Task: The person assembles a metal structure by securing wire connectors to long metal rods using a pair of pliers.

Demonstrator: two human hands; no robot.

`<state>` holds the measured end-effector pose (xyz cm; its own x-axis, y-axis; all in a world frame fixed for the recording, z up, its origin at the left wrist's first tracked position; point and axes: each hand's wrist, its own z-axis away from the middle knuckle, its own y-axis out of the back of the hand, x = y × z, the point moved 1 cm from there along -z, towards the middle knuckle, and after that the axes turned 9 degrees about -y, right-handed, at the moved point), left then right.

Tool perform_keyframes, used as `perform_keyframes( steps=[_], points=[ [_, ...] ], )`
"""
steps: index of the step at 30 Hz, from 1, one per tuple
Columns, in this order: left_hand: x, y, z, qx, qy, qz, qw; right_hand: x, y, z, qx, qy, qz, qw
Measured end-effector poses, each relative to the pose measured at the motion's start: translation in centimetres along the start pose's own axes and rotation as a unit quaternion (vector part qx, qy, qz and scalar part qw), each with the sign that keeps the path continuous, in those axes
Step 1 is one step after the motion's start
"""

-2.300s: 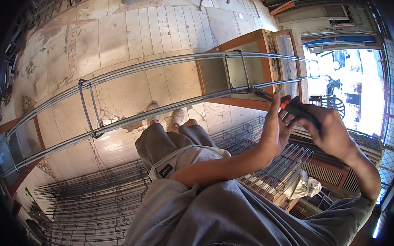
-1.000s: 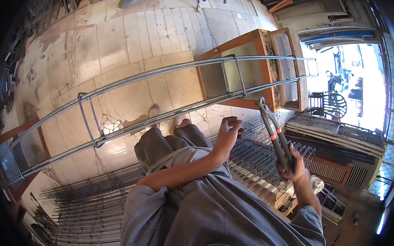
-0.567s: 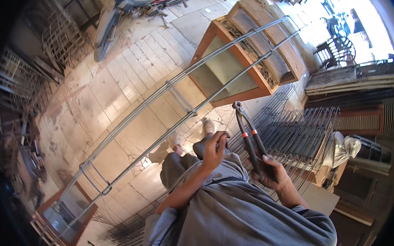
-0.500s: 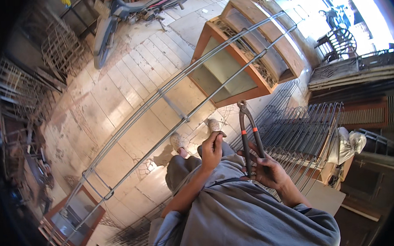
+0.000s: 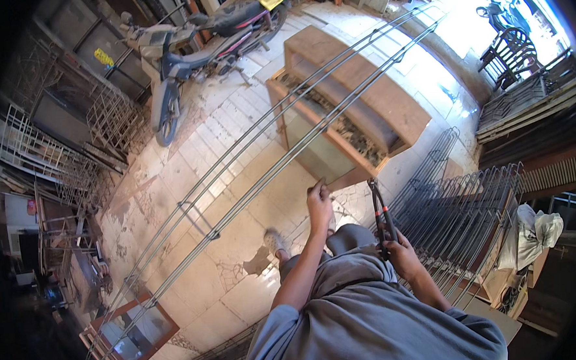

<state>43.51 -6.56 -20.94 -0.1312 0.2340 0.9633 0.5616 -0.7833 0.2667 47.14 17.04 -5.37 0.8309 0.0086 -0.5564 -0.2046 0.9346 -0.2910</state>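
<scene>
Pale tiled floor (image 5: pixel 133 214) (cracked in places), parked motorbike (image 5: pixel 187 64), dark chair (image 5: pixel 508 54), bright opening (image 5: pixel 544 33)

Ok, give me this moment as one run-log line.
left hand: fingers curled, contents unclear | right hand: gripping orange-banded pincers | rebar frame: untouched by either hand | motorcycle: beyond frame

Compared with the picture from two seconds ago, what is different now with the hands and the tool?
The pincers have come away from the metal rod frame, back toward the body. The left hand, earlier up at the pincers, is now apart from them, to their left. The view has turned, showing more of the motorcycle. Unchanged: the right hand grips the pincers.
</scene>
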Motion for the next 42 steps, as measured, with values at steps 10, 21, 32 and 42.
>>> perform_keyframes(
  steps=[10, 21, 32, 42],
  points=[
    [0.1, -16.4, -14.5, 0.113, 0.063, 0.186, 0.974, 0.2, 7.9, 1.4, 0.074, 0.068, -0.006, 0.995],
    [6.4, -15.5, -15.5, 0.098, 0.248, 0.458, 0.848, 1.7, 10.1, 1.5, 0.101, 0.045, -0.136, 0.985],
    [4.5, -18.3, -21.9, -0.088, 0.054, 0.255, 0.961, 1.5, 9.8, 0.6, 0.092, 0.048, -0.135, 0.985],
    [4.3, -19.7, -24.8, -0.123, -0.245, -0.125, 0.953, 1.5, 10.9, 0.1, 0.118, 0.046, -0.101, 0.987]
  ],
)
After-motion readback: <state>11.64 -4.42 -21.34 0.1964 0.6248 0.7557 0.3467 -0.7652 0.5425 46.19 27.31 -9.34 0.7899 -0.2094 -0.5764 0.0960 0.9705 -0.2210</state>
